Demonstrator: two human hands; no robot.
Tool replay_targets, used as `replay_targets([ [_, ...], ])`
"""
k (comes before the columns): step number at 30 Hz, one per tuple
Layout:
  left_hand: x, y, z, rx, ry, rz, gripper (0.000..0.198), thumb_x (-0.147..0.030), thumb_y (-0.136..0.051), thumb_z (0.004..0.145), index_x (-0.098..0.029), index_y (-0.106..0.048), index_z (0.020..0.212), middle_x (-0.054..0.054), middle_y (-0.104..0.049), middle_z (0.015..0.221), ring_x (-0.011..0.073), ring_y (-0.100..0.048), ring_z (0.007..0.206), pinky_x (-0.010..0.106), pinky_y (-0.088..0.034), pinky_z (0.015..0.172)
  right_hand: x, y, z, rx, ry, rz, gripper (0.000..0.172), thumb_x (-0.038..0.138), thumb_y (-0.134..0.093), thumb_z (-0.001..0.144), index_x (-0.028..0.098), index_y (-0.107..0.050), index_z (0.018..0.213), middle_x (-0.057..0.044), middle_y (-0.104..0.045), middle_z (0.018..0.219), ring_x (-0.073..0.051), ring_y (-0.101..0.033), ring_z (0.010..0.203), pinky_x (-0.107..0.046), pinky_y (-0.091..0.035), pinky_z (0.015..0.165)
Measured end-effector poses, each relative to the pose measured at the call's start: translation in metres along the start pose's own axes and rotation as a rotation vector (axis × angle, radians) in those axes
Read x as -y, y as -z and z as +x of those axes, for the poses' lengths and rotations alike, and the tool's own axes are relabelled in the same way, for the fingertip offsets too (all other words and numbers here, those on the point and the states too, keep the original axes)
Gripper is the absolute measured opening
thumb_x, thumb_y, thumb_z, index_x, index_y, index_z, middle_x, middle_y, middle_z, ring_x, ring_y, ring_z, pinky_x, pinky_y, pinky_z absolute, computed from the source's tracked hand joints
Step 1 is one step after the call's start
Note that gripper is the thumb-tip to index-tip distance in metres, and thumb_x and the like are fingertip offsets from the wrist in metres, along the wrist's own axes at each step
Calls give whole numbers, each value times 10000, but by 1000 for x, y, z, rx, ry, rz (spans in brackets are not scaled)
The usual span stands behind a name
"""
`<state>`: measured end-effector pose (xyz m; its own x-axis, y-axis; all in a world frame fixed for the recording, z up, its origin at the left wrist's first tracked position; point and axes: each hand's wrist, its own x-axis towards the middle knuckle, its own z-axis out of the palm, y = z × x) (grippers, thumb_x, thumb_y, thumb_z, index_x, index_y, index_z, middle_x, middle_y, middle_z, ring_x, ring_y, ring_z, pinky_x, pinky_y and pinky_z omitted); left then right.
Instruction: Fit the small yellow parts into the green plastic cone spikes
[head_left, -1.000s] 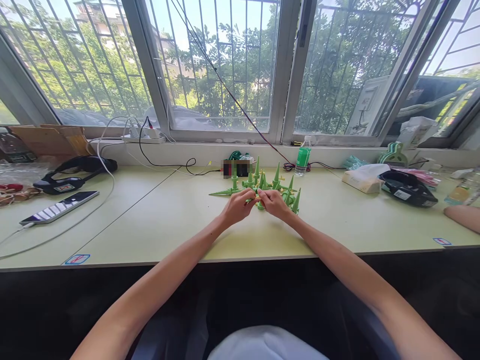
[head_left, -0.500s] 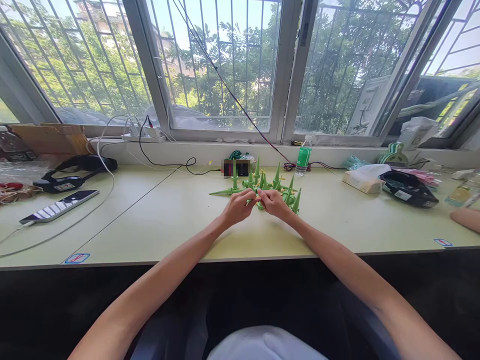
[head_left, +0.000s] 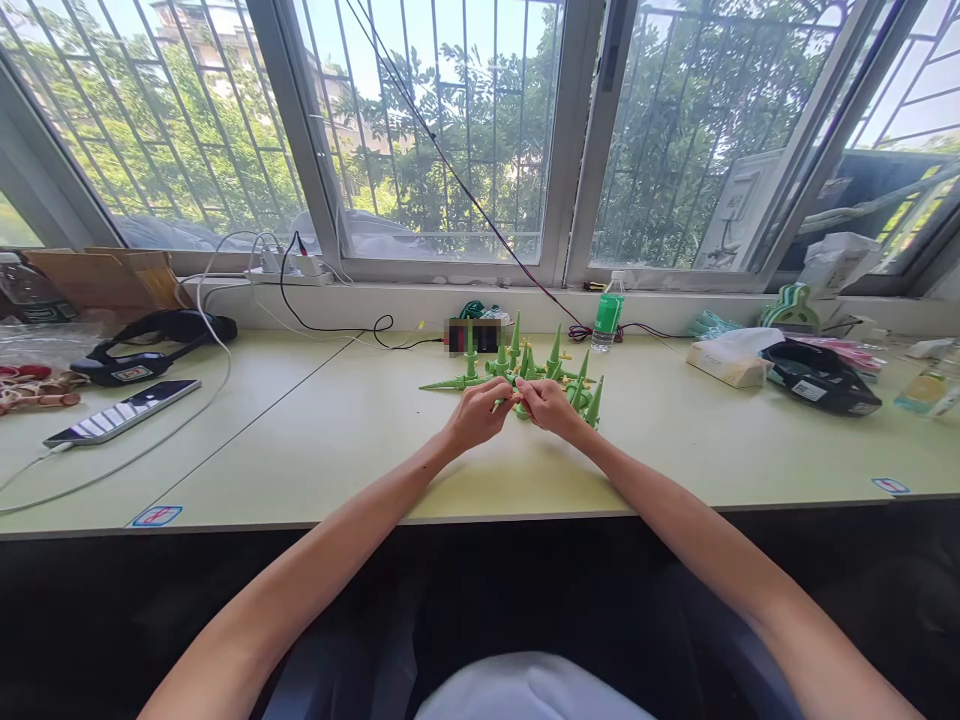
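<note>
In the head view, my left hand [head_left: 480, 412] and my right hand [head_left: 549, 405] meet fingertip to fingertip over the table. Both are closed in a pinch. Whatever lies between the fingers is small and mostly hidden; I cannot make it out. Right behind and around the hands is a cluster of green plastic watering spikes [head_left: 555, 355] with small yellow parts. Several stand point up, while one spike [head_left: 442, 384] lies on its side, pointing left. Two more spikes [head_left: 592, 402] lean just right of my right hand.
A water bottle [head_left: 607, 315] with a green label stands behind the spikes. Rightward are a tissue box [head_left: 726, 363] and a black strapped device [head_left: 821, 378]. On the left lie a phone [head_left: 124, 412], its white cable [head_left: 202, 405] and a black headset [head_left: 154, 345]. The table's front edge [head_left: 517, 518] runs below my forearms.
Another person's arm at the right edge has gone out of view. My hands keep nearly the same place and pinch; the view has shifted very slightly.
</note>
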<state>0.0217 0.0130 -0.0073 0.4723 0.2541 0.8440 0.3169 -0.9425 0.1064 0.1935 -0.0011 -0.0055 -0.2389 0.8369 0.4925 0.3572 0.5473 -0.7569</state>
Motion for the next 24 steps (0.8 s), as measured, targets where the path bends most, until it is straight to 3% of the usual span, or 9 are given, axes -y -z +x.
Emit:
replay_targets([
  [9,-1,-1,4,-11,137,-74,198,-314,-560,949,-191,-547,795,10,-551,762,97,-481,632,198,-416,535,0,3,1,-12,7,17,587,613,-365,941,211,-396,515,25,-404,410,-101,-384,423,-246,-312,485],
  [16,1,-1,2,10,146,-104,103,-285,-593,922,-192,-592,876,12,-567,825,66,-465,558,194,-435,523,-6,3,4,-66,47,-147,564,574,-328,946,200,-398,530,7,-443,477,-108,-392,482,-263,-303,527],
  [24,1,-2,1,38,111,-33,78,-246,-584,920,-189,-627,888,4,-607,798,61,-441,522,203,-429,545,-10,1,5,-82,62,-293,566,581,-270,948,197,-355,540,17,-363,504,-105,-341,512,-271,-258,539],
])
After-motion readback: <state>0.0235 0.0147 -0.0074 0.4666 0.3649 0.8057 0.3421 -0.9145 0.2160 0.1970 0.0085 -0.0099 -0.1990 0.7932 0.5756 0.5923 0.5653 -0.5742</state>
